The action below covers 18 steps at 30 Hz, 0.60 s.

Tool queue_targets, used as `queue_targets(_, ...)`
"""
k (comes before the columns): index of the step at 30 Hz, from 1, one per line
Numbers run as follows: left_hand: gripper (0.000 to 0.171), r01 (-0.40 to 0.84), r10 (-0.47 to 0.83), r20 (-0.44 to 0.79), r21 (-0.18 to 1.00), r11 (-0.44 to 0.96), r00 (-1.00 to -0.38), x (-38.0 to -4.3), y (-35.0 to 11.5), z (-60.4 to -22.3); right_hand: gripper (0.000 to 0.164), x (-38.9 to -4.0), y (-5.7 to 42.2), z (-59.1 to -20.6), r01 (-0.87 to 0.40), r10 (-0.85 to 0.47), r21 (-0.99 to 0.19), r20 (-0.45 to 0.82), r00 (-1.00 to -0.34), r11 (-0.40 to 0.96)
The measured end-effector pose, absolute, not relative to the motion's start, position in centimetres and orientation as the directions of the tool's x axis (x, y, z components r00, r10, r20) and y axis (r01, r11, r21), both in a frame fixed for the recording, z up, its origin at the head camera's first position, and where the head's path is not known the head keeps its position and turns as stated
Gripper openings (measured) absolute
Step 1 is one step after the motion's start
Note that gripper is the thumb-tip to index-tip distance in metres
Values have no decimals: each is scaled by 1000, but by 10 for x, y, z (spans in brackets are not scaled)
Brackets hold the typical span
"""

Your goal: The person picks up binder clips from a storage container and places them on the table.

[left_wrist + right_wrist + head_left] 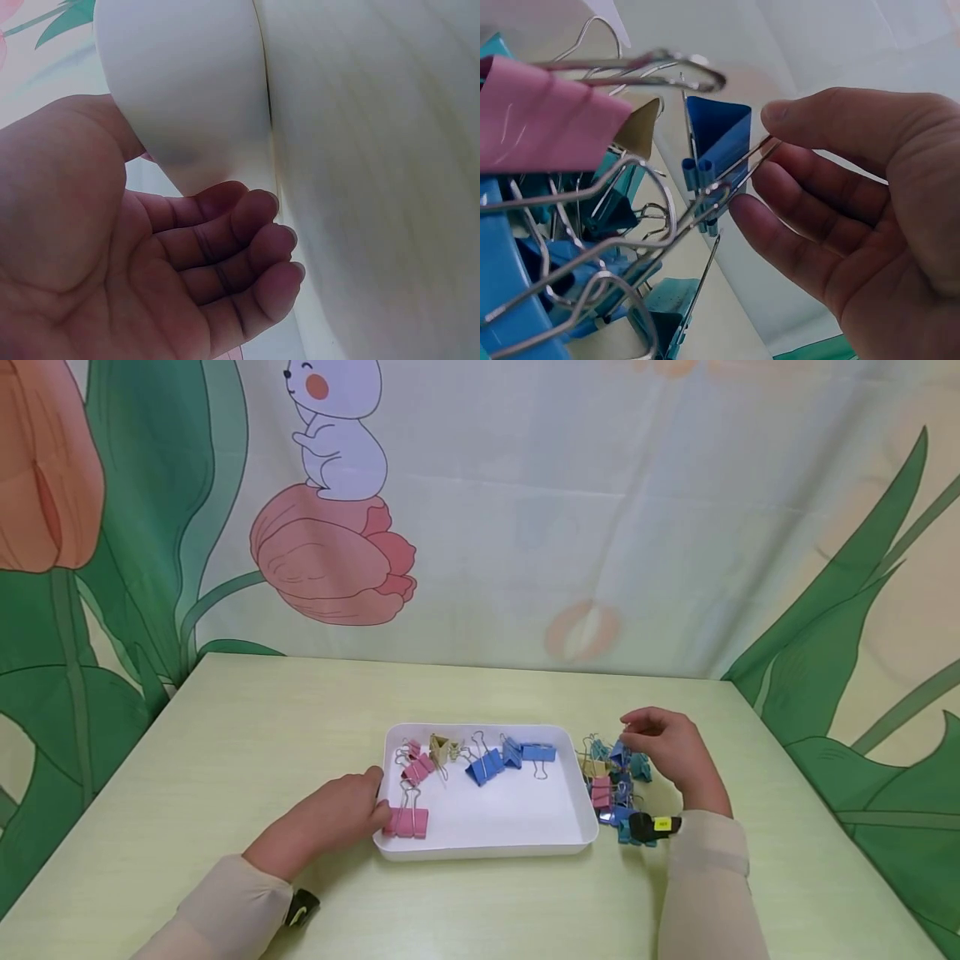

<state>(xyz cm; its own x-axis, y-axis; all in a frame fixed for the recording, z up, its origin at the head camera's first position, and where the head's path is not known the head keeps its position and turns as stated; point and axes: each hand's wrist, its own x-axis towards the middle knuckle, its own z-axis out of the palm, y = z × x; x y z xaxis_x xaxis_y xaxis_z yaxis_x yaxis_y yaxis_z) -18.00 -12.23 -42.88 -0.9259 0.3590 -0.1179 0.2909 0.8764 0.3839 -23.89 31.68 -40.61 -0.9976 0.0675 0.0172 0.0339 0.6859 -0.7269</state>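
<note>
At the left end of a white tray (517, 814), my left hand (337, 812) grips the wall, thumb over the rim. The left wrist view shows its fingers (270, 289) bent against the outside of the tray. My right hand (672, 752) is over a pile of binder clips right of the tray. Between thumb and fingers it pinches the wire handle of a dark blue binder clip (721, 142). Around it in the right wrist view are a pink binder clip (551, 120) and a teal binder clip (671, 307).
Inside the tray, pink clips (408, 822) lie at the left, yellow clips (441, 749) at the back, and blue clips (485, 767) toward the middle and right. The pale table (480, 910) meets a printed curtain (510, 568) at its far edge.
</note>
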Motion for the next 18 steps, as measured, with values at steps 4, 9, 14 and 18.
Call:
queue_targets(4, 38, 285, 356, -124, 385, 878, -926, -180, -122, -429, 38, -239, 318, -407, 36, 65, -720, 13, -998, 693)
queue_targets(9, 40, 279, 352, -132, 385, 880, -927, -179, -122, -428, 38, -239, 318, -408, 42, 62, -714, 1, -998, 699)
queue_targets(14, 37, 281, 353, -127, 386, 878, -927, -180, -122, -429, 34, -239, 318, -410, 44, 62, -706, 0, -998, 707)
queue_targets(18, 38, 279, 351, -128, 388, 878, -928, -180, -122, -429, 34, -240, 318, -412, 40, 55, -700, -2, -998, 713)
